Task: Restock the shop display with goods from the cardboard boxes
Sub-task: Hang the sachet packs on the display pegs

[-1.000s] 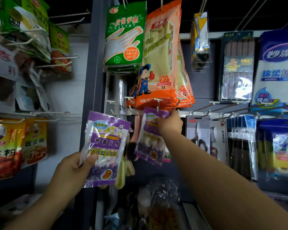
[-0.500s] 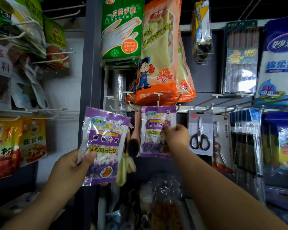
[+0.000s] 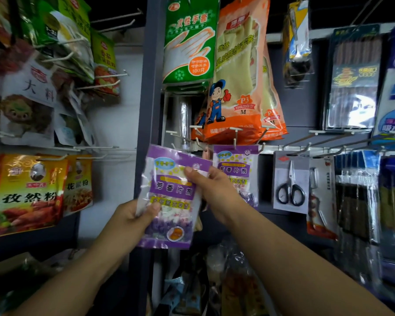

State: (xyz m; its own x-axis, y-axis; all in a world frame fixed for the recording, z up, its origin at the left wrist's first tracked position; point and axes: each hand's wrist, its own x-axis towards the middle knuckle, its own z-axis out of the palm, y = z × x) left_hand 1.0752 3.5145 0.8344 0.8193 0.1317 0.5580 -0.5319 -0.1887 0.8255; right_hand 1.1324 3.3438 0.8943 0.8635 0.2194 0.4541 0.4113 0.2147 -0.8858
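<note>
One sachet (image 3: 237,176) already hung on its hook (image 3: 235,137). Both hands, left (image 3: 132,215) at seven o'clock and right (image 3: 212,188) at two, pinched the next packet (image 3: 169,201), not yet hung.

The left hand (image 3: 132,216) comes up from the lower left on a bare forearm, fingers curled behind a purple packet (image 3: 169,197) and thumb pressed flat on its front near the lower left edge. The right hand (image 3: 211,190) reaches in from the lower right, arm stretched forward, thumb on the packet's upper front, fingers tucked behind its right edge.
</note>
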